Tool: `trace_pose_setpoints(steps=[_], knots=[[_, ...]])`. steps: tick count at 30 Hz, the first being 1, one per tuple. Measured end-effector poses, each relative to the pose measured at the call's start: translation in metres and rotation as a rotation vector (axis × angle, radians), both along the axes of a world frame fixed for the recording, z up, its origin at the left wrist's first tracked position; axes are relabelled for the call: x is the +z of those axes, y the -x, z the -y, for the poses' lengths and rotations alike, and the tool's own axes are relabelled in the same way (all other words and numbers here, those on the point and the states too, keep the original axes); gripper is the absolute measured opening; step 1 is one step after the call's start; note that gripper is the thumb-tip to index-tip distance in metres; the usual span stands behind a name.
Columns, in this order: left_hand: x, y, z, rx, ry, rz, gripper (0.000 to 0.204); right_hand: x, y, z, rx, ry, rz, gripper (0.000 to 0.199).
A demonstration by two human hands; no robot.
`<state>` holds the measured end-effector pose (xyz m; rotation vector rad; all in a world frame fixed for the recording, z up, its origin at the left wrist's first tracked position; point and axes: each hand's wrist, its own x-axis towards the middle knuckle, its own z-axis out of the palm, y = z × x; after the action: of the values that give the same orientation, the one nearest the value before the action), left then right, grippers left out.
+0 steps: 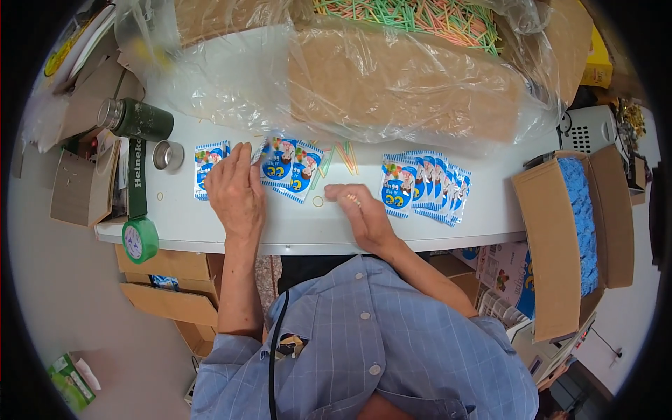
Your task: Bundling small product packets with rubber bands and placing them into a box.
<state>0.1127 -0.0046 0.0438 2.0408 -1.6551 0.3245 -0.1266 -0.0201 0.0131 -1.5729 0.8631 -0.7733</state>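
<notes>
My left hand [236,189] is over the left part of the white table, its fingers pressed together and pointing away from me. Between its thumb and forefinger side a small foil packet [260,150] tilts up, smeared by motion. Partly under that hand lie blue-and-white packets [208,170]; more packets [299,168] fan out just to its right. My right hand [362,215] is curled near the table's front edge, a small shiny yellowish bit showing at its fingers; what it grips is hidden. A rubber band [318,201] lies beside its fingertips. Several thin coloured sticks [346,158] lie beyond it.
Fanned packets [427,185] lie to the right. A plastic-lined carton [406,84] of coloured sticks [427,21] spans the back. At left are a dark green flask [143,119], a metal cup [168,155] and green tape [140,240]. An open carton [553,259] holds blue packets at right.
</notes>
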Motion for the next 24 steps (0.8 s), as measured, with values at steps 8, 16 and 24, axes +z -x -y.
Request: trace_pose_setpoints(steps=[8,16,24], knots=[[0.021,0.015,-0.009,0.007,0.024,-1.449,0.016,0.001,0.007,0.023,-0.265,-0.861,0.855,0.017],[0.023,0.05,-0.017,-0.249,-0.381,-1.593,0.015,0.025,0.022,0.036,-0.213,-0.666,0.907,0.017],[0.008,0.059,-0.023,-0.491,-0.73,-1.262,0.017,0.053,0.022,0.044,-0.144,-0.493,0.902,0.022]])
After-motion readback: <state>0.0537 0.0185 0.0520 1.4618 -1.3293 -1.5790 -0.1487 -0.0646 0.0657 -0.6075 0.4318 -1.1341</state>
